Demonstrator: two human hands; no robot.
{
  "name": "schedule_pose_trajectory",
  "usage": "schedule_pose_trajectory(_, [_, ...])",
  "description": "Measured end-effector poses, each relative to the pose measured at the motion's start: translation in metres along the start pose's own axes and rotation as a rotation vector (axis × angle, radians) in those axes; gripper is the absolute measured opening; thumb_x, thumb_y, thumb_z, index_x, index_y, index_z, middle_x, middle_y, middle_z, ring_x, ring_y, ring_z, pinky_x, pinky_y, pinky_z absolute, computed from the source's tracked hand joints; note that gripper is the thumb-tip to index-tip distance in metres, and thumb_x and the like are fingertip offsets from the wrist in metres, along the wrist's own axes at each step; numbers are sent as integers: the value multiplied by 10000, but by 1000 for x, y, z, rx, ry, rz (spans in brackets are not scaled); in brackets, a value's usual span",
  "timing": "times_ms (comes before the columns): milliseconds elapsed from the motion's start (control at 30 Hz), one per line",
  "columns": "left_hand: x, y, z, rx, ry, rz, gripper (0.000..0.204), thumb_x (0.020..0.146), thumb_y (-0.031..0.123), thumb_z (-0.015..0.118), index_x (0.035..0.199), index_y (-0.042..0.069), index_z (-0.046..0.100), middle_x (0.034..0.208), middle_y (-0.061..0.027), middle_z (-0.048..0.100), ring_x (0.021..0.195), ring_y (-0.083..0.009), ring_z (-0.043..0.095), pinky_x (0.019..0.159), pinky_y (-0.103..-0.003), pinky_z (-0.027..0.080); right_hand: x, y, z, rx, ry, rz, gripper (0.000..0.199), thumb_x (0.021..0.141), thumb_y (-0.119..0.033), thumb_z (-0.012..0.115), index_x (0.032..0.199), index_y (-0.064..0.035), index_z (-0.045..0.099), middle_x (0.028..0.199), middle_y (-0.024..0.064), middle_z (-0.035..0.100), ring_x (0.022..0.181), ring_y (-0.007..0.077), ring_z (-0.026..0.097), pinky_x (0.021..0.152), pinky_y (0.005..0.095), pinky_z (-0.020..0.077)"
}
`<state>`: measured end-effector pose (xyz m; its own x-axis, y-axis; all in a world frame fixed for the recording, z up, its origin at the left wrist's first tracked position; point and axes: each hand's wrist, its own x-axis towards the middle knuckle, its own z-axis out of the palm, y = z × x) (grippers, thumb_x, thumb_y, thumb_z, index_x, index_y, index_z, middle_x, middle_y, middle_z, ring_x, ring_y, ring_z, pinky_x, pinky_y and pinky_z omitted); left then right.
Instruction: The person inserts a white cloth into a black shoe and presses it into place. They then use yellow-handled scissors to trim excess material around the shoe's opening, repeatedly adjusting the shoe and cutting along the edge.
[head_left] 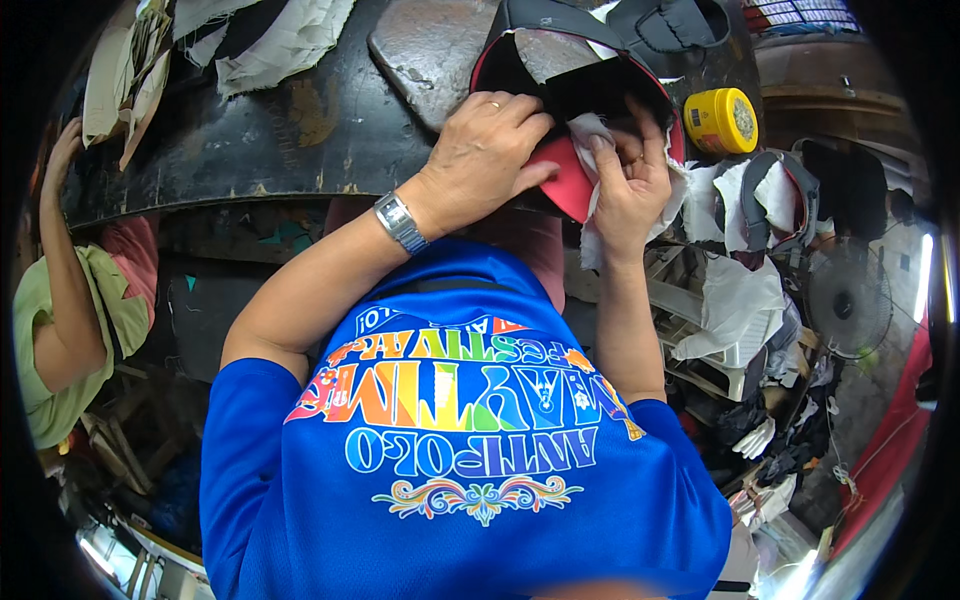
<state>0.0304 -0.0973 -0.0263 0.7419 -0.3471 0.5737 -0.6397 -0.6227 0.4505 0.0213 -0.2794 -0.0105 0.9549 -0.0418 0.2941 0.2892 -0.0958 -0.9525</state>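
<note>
A black piece with a red lining (pixel 565 180), curved and hollow like a small bag or an upper, lies at the near edge of the dark worktable (pixel 340 140). My left hand (pixel 485 150), with a metal watch at the wrist, is closed on the left edge of this piece, its fingers bent over it and the thumb lying toward the red lining. Inside the piece's right side, my right hand (pixel 632 185) pinches a crumpled white cloth (pixel 590 130) between thumb and fingers. The cloth hangs down past the red flap; its far end is partly hidden by my right hand.
A yellow tub (pixel 722 121) stands right of the piece, near a worn flat slab (pixel 420 60) and black strapped parts (pixel 665 25). White scraps (pixel 285 45) lie at the back left. A co-worker's arm (pixel 62 190) reaches in at left. A fan (pixel 848 300) stands at right.
</note>
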Motion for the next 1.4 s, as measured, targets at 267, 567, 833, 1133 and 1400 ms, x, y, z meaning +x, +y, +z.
schedule_pose_trajectory(267, [7, -3, -1, 89, -172, 55, 148, 812, 112, 689, 910, 10, 645, 998, -117, 653, 898, -265, 665, 746, -350, 555, -5, -1, 1, -130, 32, 0, 534, 915, 75, 594, 1427, 24, 450, 1005, 107, 680, 896, 98, 627, 812, 214, 490])
schedule_pose_trajectory(567, [21, -4, 15, 103, -45, -27, 138, 764, 78, 647, 885, 27, 603, 909, -150, 620, 754, -283, 666, 644, -353, 575, -1, 9, -6, -24, 46, -40, 495, 923, 83, 578, 1403, 37, 466, 1011, 96, 680, 914, 93, 623, 840, 214, 482])
schedule_pose_trajectory(833, [13, -20, 23, 98, -11, 81, 252, 832, 226, 719, 1021, 79, 644, 942, -70, 628, 865, -238, 631, 752, -337, 546, 0, 11, -7, 40, 95, 29, 484, 921, 74, 598, 1388, 51, 471, 1053, 104, 681, 936, 117, 637, 869, 240, 496])
schedule_pose_trajectory(1133, [24, -21, 23, 53, -30, 13, 145, 849, 247, 691, 889, 109, 714, 869, -96, 683, 793, -280, 687, 700, -385, 569, -10, 4, 1, -217, -26, 64, 515, 878, 10, 680, 1368, 18, 521, 1094, 79, 672, 891, 72, 620, 785, 214, 498])
schedule_pose_trajectory(1400, [40, -23, 15, -84, -185, -231, 208, 831, 290, 701, 895, 103, 765, 787, -162, 713, 769, -336, 707, 742, -440, 564, -18, 15, 6, -45, 117, 25, 392, 935, 34, 594, 1325, 11, 578, 1135, 108, 686, 966, 111, 644, 891, 249, 489])
